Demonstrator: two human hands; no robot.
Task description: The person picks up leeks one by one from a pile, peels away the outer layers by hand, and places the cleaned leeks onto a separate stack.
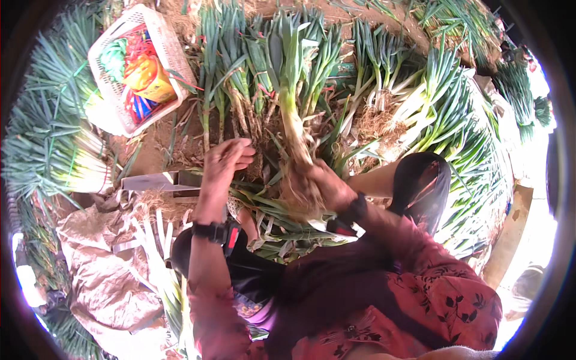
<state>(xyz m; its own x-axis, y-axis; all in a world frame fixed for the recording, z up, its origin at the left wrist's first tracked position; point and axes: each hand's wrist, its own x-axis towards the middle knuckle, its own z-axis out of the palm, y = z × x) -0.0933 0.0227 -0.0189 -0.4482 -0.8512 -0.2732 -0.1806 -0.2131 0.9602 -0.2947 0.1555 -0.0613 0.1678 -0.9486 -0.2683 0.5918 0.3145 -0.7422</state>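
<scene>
My right hand (326,185) is closed round the root end of a thick green onion (293,123). The onion's white stem points away from me, its green leaves lie at the far side, and a tangle of roots (303,195) hangs under my palm. My left hand (227,159) is left of it, apart from the stem, with fingers loosely bent and nothing visible in them. Just beyond it lie several thinner green onions (239,90) with soil on their lower stems. Loose leaves (270,222) cover the ground below my hands.
A white plastic basket (174,57) with coloured ties and an orange-yellow packet stands at the far left. Tied bundles of green onions (51,141) line the left; more onions (462,138) spread along the right. A metal piece (153,182) and crumpled brown sheeting (105,264) lie at left.
</scene>
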